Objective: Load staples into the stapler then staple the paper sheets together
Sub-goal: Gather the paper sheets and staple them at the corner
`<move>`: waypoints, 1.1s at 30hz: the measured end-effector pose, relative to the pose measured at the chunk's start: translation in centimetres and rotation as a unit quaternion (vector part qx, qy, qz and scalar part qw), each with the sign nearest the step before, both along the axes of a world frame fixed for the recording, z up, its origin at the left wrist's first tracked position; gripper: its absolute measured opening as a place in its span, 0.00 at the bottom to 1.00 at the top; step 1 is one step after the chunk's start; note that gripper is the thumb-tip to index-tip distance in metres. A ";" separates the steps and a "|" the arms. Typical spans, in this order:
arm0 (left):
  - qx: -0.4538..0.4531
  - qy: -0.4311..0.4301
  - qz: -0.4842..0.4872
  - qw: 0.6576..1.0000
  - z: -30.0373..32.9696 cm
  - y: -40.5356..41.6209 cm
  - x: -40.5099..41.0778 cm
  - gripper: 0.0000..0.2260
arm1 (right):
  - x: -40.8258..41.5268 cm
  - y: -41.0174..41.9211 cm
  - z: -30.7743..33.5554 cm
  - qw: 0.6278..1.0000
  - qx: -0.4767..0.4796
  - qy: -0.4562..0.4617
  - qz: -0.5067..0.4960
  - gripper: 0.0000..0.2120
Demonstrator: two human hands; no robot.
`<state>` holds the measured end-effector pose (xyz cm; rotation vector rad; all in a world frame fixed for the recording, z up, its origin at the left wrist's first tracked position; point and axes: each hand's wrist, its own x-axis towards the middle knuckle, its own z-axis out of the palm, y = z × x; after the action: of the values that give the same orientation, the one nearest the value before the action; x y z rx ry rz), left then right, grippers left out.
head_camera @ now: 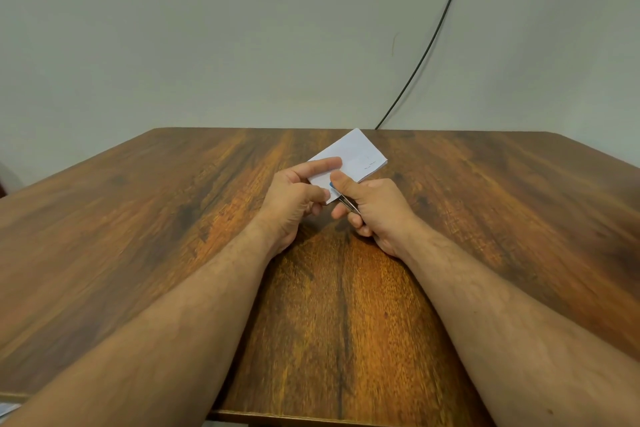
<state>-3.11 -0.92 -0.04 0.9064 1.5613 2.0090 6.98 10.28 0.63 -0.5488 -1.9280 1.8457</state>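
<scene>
- head view is showing both forearms reaching in from 6 o'clock and meeting just past the middle of the wooden table (pixel 138 225).
- the left hand (pixel 294 198) is pinching the near-left edge of the paper (pixel 353 159), forefinger lying straight along the top and thumb curling in below; judging by this, it is steadying the sheets so their edges stay lined up.
- the right hand (pixel 375 208) is wrapping around the stapler (pixel 348 203), thumb pressing on top at the paper's near corner, other fingers curling tight underneath.
- only a thin metal strip and a bit of blue are showing between thumb and fingers, so i cannot tell whether the jaws are fully closed on the sheets.
- the paper is lifting off the table toward 12 o'clock, its far corner pointing at the wall; the near corner seems to be sitting in the stapler's mouth.
- both wrists are angling inward, hands nearly touching, which is probably bracing the squeeze.
- loading appears to be done; the stapling press looks to be the step in hand.
- a black cable (pixel 433 42) is running down the wall at 1 o'clock.
</scene>
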 end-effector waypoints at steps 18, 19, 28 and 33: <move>-0.026 0.063 0.062 0.996 0.3 -0.1 0.7 0.07 | 0.1 0.8 0.0 0.988 -0.146 0.025 -0.042 0.07; -0.031 0.072 0.059 0.995 0.3 -0.1 0.8 0.08 | 0.2 0.8 0.0 0.989 -0.142 0.023 -0.039 0.07; 0.008 -0.033 0.089 0.995 0.3 0.0 0.1 0.10 | 0.4 0.4 0.0 0.994 -0.100 0.039 -0.015 0.15; 0.021 -0.044 0.110 0.993 0.1 0.2 0.0 0.06 | 0.4 0.2 -0.1 0.996 -0.080 0.043 0.001 0.20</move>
<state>-3.16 -0.72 0.08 0.6743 1.6369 2.2083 7.39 10.46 0.54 -0.5084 -1.7359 2.0029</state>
